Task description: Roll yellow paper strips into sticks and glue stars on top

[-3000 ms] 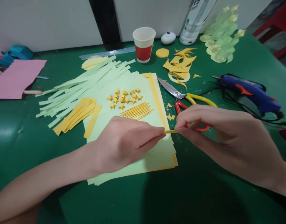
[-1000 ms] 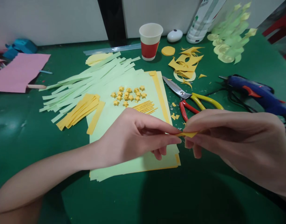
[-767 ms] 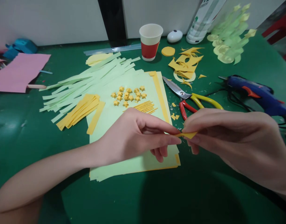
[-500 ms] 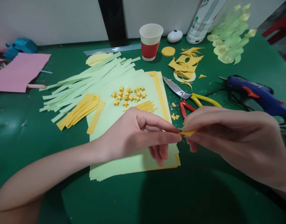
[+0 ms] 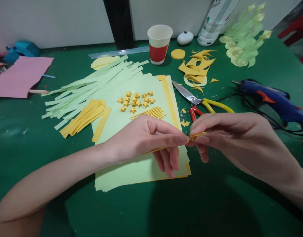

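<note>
Between the fingertips of both hands is a small strip of yellow paper [image 5: 198,135]. My left hand [image 5: 151,138] pinches one end with thumb and forefinger, its other fingers hanging loosely below. A thin yellow edge shows beneath the left thumb; I cannot tell whether it is the same strip. My right hand [image 5: 230,141] grips the other end between thumb and forefinger. Under the left hand lies a stack of pale green paper sheets [image 5: 114,177], bearing several folded yellow paper stars [image 5: 136,98] and thin yellow rolled sticks [image 5: 151,113].
Scissors [image 5: 191,97] with red and yellow handles lie beyond my right hand, near a blue glue gun [image 5: 272,100]. Yellow strips [image 5: 84,118] and green strips [image 5: 92,82] spread at left. A paper cup [image 5: 159,49], yellow scraps [image 5: 197,67] and green paper flowers [image 5: 245,46] stand behind.
Both hands have shifted slightly, the right one a little left and its fingertips closer to the left's. Less of the yellow strip shows between them, and a yellow edge now appears under the left hand.
</note>
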The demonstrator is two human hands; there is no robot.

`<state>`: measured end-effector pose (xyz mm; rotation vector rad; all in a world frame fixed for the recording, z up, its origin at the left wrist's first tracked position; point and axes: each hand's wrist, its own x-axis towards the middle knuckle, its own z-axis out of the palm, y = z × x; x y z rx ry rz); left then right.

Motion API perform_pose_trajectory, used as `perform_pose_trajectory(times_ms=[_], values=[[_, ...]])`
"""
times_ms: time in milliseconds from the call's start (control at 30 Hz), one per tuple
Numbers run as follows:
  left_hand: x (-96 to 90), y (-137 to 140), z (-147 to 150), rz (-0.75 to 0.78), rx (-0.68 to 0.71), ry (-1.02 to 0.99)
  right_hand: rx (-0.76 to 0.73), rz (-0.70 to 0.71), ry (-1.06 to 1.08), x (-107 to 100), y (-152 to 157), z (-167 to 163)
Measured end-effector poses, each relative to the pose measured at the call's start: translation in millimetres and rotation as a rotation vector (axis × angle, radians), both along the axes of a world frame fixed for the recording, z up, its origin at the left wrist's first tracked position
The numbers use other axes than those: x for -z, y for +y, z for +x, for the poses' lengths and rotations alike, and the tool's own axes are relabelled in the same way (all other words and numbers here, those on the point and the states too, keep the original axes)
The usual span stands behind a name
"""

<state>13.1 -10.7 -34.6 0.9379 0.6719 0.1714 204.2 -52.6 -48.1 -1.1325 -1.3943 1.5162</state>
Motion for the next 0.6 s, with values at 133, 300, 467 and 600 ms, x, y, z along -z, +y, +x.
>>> perform_pose_trajectory(times_ms=[133, 300, 467, 600], values=[[-1.8, 0.5, -0.2, 0.010, -0.001, 0.021, 0.011, -0.024, 0.016, -0.3, 0.9, -0.1], [1.5, 2.3, -2.6, 0.053, -0.024, -0.020, 0.053, -0.048, 0.029, -2.6, -0.1, 1.5], [-0.8, 5.2, -6.3, 0.126, -0.079, 0.006, 0.136, -0.023, -0.006, -5.1, 0.4, 1.4], [-7.1, 6.2, -7.9, 0.215, -0.115, 0.089, 0.224, 0.062, -0.063, -5.8, 1.3, 2.1]])
